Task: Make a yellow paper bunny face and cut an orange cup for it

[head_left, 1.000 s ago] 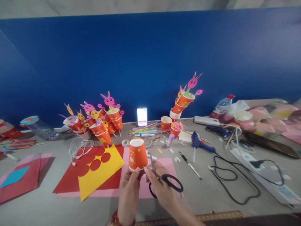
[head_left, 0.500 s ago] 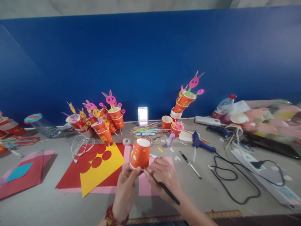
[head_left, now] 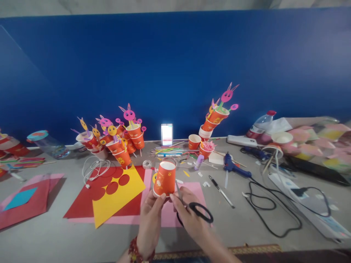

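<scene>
An orange paper cup (head_left: 165, 179) is held up near the middle of the table, its pale round end tilted toward the top. My left hand (head_left: 151, 210) pinches the cup's lower rim from the left, fingers closed on it. My right hand (head_left: 187, 212) touches the lower right of the same rim and also holds black-handled scissors (head_left: 202, 212), whose blades point up beside the cup. A small yellow piece (head_left: 155, 178) shows at the cup's left side.
Yellow sheet (head_left: 117, 193) with round holes lies over red paper (head_left: 79, 204) on the left. Decorated cup stacks (head_left: 134, 133) stand behind. On the right are a pen (head_left: 222, 191), a blue glue gun (head_left: 236, 168) with its cord, and a power strip (head_left: 304, 208).
The scissors have turned in my right hand, so their handle loops now show and the blades point up. My right hand has shifted slightly down. The cup has moved a little right.
</scene>
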`<state>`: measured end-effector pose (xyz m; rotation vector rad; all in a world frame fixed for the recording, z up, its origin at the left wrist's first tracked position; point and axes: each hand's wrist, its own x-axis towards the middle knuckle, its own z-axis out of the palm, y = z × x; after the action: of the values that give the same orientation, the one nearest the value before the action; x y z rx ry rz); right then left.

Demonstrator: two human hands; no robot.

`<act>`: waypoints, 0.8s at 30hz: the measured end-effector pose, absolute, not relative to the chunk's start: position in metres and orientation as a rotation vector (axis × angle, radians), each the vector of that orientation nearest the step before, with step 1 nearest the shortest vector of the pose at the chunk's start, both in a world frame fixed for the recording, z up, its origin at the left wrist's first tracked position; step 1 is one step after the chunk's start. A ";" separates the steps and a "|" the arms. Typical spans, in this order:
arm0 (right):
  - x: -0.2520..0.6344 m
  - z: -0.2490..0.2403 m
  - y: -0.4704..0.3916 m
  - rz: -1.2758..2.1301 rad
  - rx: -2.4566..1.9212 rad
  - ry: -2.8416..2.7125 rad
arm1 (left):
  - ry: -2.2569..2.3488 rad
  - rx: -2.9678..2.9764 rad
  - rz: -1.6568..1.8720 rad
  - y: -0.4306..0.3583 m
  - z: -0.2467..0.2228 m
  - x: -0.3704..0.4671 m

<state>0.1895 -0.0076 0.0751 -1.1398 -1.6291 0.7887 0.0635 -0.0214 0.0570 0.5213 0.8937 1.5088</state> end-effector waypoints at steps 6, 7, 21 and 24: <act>0.201 0.082 0.007 0.321 -0.928 -2.138 | 0.961 0.672 1.432 -0.015 0.067 0.053; 0.202 0.080 0.010 0.281 -0.916 -2.171 | 0.969 0.702 1.411 -0.014 0.068 0.051; 0.201 0.081 0.007 0.470 -0.965 -2.121 | 0.981 0.824 1.362 -0.017 0.062 0.047; 0.200 0.085 0.001 0.760 -1.091 -1.915 | 1.041 0.848 1.428 -0.017 0.062 0.051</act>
<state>0.2000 0.0006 0.0851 -1.0913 -1.9152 0.7603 0.0510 -0.0170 0.0616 0.8484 1.0406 1.4279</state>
